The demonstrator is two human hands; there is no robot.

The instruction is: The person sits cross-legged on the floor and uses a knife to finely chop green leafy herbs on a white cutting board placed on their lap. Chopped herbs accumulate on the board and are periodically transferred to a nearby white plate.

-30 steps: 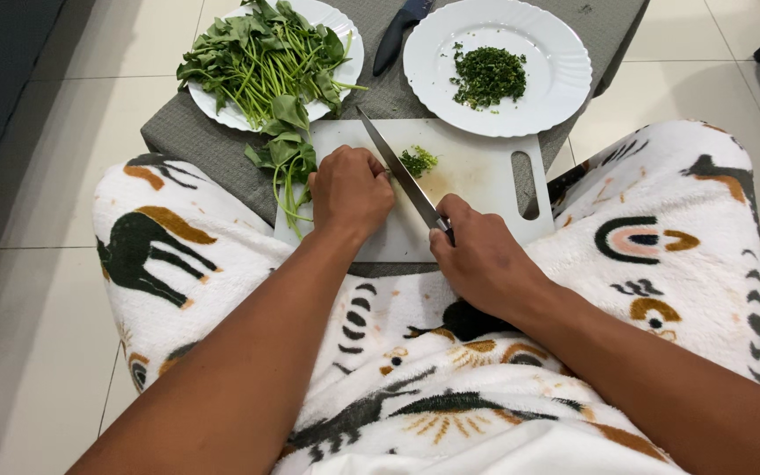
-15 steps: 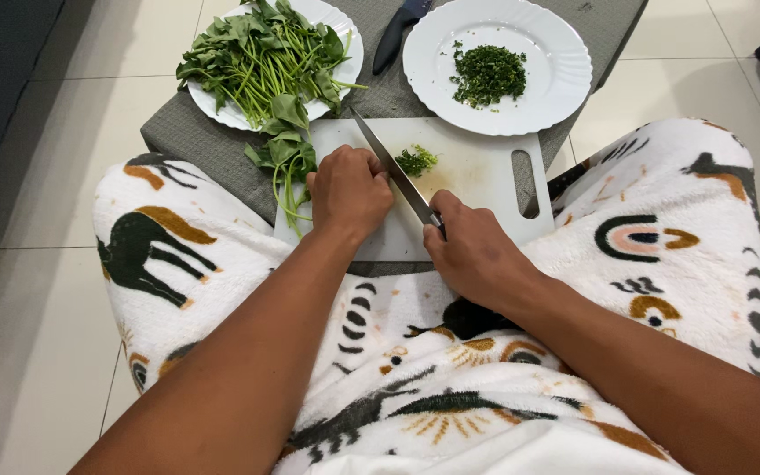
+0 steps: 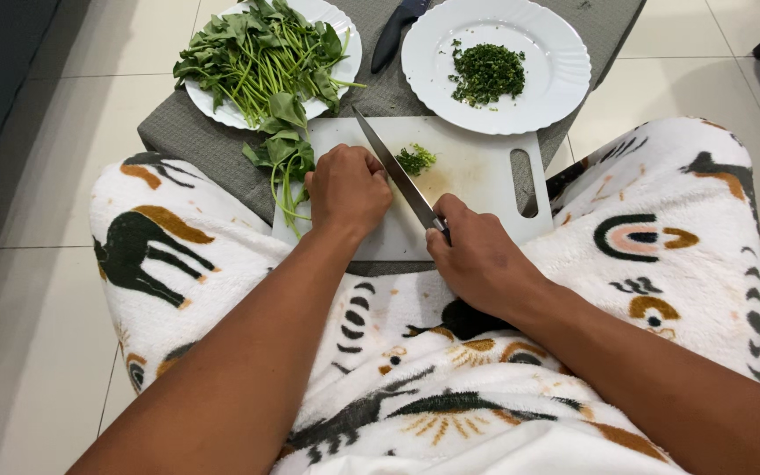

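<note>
My left hand (image 3: 348, 191) presses a bunch of leafy greens (image 3: 285, 167) down on a white cutting board (image 3: 477, 171), fingers curled over the stems. My right hand (image 3: 477, 255) grips the handle of a kitchen knife (image 3: 398, 171) whose blade slants across the board just right of my left knuckles. A small heap of chopped greens (image 3: 416, 159) lies beside the blade.
A white plate (image 3: 345, 66) piled with whole leafy greens (image 3: 261, 57) stands at the back left. A second white plate (image 3: 556, 66) holds chopped greens (image 3: 486, 74). A dark-handled knife (image 3: 395, 35) lies between them on the grey stool top (image 3: 186, 141). A patterned blanket (image 3: 661, 255) covers my legs.
The knife has shifted slightly up and down beside my left knuckles, in a chopping motion. My left hand has stayed on the greens.
</note>
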